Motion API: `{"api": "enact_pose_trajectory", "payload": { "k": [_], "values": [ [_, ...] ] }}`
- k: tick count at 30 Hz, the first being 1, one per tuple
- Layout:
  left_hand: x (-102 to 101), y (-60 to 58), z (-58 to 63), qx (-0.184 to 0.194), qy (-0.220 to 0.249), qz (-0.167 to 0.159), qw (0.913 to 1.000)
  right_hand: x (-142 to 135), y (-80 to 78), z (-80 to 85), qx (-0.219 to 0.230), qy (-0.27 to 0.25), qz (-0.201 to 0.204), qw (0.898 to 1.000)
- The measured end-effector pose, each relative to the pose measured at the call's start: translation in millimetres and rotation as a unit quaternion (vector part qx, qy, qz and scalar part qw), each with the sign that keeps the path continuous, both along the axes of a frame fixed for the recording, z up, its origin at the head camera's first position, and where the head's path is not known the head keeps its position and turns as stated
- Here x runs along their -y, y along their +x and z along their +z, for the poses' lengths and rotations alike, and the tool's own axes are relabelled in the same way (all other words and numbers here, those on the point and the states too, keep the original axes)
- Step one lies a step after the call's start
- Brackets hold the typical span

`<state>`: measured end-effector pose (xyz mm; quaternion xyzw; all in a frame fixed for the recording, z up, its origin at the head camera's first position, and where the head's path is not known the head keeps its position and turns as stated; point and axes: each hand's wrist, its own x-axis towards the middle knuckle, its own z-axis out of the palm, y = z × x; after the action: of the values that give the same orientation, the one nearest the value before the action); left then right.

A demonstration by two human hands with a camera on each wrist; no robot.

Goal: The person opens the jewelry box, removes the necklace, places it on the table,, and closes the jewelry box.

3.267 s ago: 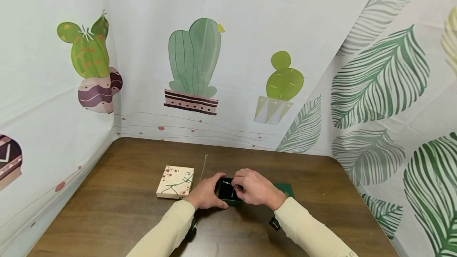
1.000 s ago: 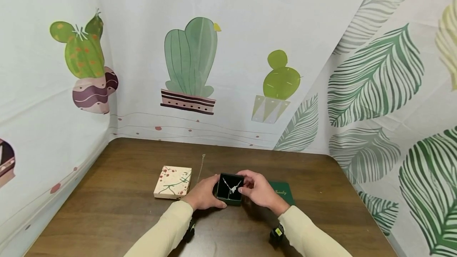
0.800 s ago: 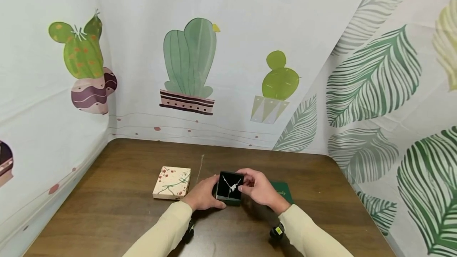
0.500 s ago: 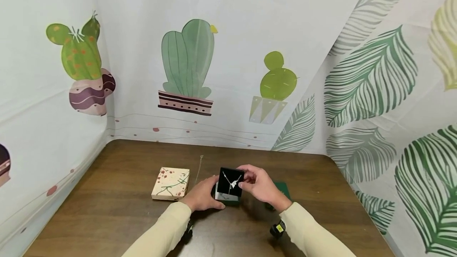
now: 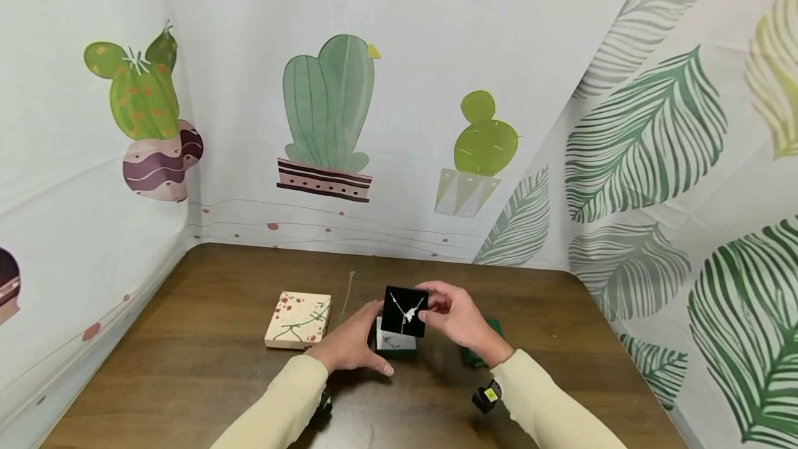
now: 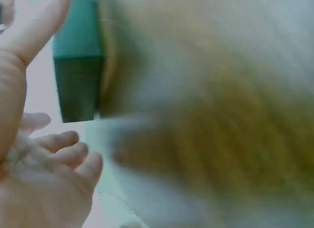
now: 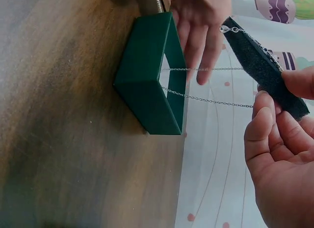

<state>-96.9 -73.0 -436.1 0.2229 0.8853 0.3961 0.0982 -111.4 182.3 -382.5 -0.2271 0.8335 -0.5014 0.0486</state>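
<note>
My right hand [image 5: 458, 317] pinches a black foam jewelry insert [image 5: 393, 303], thumb on its front and fingers behind. A silver necklace [image 5: 409, 315] with a pendant is draped across the insert's face. Below it sits the green jewelry box [image 5: 402, 353], its pale inside showing. In the right wrist view two strands of the necklace chain [image 7: 216, 102] run from behind the insert [image 7: 265, 66] into the box [image 7: 140, 75]. My left hand [image 5: 349, 345] is spread at the box's left side, fingers extended; whether it touches the box I cannot tell.
A cream box [image 5: 299, 321] with a red floral print lies to the left. Beside it a thin chain [image 5: 349, 291] stretches along the wooden table [image 5: 218, 366]. The green lid [image 5: 475, 357] rests partly hidden behind my right wrist.
My right hand has raised the insert with the necklace up out of the green box, tilting it toward the head camera. My left thumb has moved away from the box.
</note>
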Motion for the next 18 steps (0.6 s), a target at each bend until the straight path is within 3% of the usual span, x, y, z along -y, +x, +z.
{"api": "enact_pose_trajectory", "payload": {
  "k": [4, 7, 13, 18],
  "values": [
    [4, 3.8, 13.7, 0.023, 0.044, 0.002, 0.9987, 0, -0.3, -0.1, 0.007, -0.005, -0.002, 1.0],
    [6, 3.7, 19.6, 0.029, 0.081, 0.025, 0.996, 0, 0.3, 2.3, 0.008, -0.013, 0.0, 1.0],
    [-2, 1.4, 25.9, 0.013, 0.199, 0.076, 0.977, 1, 0.2, 6.2, 0.022, -0.02, -0.001, 1.0],
    [-12, 2.6, 32.4, 0.02, 0.23, 0.103, 0.9676, 1, 1.3, 8.8, 0.03, -0.02, -0.001, 0.999]
  ]
}}
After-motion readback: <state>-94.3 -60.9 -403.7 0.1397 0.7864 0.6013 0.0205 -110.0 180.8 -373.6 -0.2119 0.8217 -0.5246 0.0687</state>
